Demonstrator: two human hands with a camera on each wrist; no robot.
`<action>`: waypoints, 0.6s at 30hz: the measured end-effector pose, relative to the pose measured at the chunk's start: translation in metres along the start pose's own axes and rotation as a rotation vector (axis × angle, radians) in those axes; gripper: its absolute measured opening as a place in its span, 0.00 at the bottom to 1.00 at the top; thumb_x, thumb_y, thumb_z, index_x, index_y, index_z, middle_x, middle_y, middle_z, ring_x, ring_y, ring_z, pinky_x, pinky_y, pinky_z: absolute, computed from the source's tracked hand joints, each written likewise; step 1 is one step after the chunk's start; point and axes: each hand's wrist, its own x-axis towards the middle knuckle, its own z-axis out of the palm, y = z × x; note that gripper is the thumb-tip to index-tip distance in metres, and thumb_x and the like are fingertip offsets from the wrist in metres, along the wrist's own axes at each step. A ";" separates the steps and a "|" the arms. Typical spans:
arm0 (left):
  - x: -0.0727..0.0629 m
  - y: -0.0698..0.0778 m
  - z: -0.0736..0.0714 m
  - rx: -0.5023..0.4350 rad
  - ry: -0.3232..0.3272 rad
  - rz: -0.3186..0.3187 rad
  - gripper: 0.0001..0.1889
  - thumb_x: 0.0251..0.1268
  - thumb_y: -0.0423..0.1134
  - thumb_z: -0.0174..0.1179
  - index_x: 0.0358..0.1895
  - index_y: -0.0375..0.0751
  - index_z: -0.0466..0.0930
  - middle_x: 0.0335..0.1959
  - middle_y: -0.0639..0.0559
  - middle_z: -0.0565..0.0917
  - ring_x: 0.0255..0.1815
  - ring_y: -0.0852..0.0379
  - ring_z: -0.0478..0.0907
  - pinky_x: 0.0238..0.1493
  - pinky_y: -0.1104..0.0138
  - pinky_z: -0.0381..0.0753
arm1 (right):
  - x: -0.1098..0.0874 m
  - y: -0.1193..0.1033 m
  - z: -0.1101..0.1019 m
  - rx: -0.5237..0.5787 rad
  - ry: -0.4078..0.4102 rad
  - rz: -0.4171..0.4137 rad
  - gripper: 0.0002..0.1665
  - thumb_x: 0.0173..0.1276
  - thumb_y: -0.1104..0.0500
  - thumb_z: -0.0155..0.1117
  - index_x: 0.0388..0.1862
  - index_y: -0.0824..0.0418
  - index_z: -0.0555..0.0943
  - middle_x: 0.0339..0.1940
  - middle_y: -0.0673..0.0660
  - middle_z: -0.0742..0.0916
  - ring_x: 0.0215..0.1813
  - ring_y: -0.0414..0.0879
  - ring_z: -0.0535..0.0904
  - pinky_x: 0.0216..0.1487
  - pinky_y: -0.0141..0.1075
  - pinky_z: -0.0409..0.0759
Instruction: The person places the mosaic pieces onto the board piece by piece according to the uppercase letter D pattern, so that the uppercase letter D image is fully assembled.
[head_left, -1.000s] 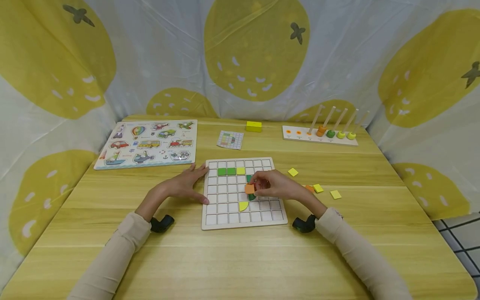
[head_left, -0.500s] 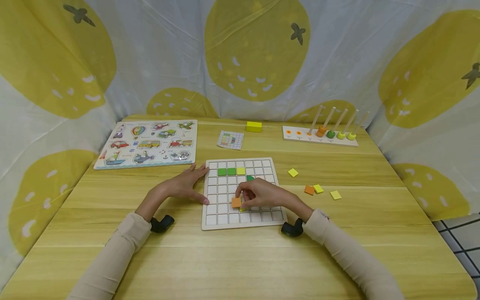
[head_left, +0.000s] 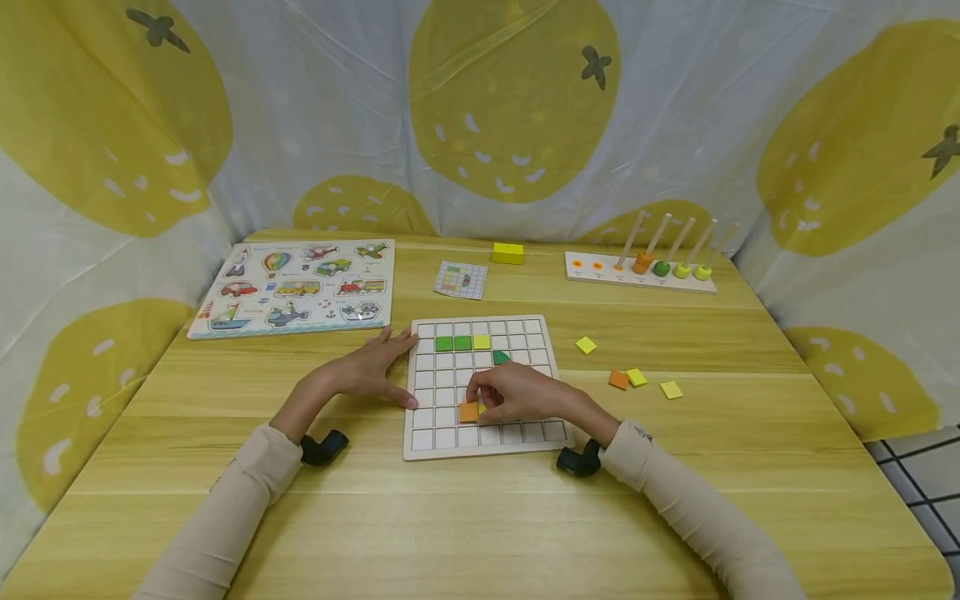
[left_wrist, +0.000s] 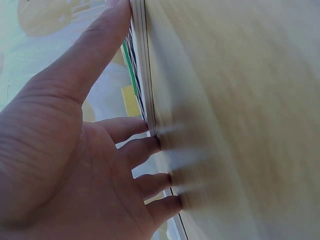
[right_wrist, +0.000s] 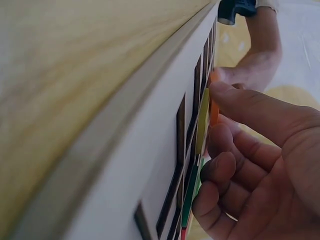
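Note:
A white grid board (head_left: 423, 439) with a wooden rim lies on the table. My right hand (head_left: 522, 392) pinches an orange square tile (head_left: 468, 412) between thumb and fingers, low over the board's lower middle cells. Just right of that tile, a yellow quarter-round piece (head_left: 483, 409) shows partly behind the fingers. The right wrist view also has a dark green piece (right_wrist: 189, 196) and a bit of red in the board under this hand. Along the left rim rests my left hand (head_left: 365, 367), fingers spread, with thumb and fingertips touching the edge (left_wrist: 148, 95).
Two green tiles (head_left: 453, 342) and a yellow tile (head_left: 482, 342) form a row on the board. Loose yellow tiles and an orange tile (head_left: 618, 380) lie to the right. Behind are a vehicle puzzle (head_left: 300, 279), pattern card (head_left: 461, 280), yellow block (head_left: 507, 253) and peg stand (head_left: 639, 273).
My right hand has carried the orange tile left and toward me, then lowered it beside the yellow quarter-round piece. The left hand has stayed at the board's edge.

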 end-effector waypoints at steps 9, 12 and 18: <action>0.001 0.000 0.001 0.000 -0.001 -0.003 0.58 0.49 0.60 0.70 0.77 0.37 0.45 0.78 0.37 0.41 0.75 0.31 0.29 0.68 0.35 0.40 | 0.001 -0.004 0.000 -0.041 -0.007 0.003 0.11 0.61 0.55 0.70 0.40 0.54 0.80 0.20 0.42 0.77 0.23 0.32 0.69 0.30 0.27 0.69; 0.000 0.000 0.000 0.001 0.001 -0.003 0.58 0.49 0.60 0.70 0.77 0.37 0.45 0.78 0.37 0.41 0.75 0.31 0.29 0.68 0.35 0.41 | 0.001 -0.005 0.000 -0.050 -0.009 0.005 0.11 0.61 0.55 0.71 0.40 0.54 0.80 0.20 0.42 0.77 0.23 0.32 0.69 0.31 0.27 0.69; 0.000 0.000 0.000 0.003 0.001 0.001 0.58 0.49 0.59 0.70 0.76 0.37 0.45 0.77 0.37 0.41 0.75 0.31 0.29 0.68 0.35 0.40 | 0.001 -0.006 0.000 -0.043 -0.019 0.018 0.10 0.61 0.56 0.70 0.41 0.54 0.80 0.20 0.43 0.77 0.23 0.33 0.69 0.30 0.28 0.69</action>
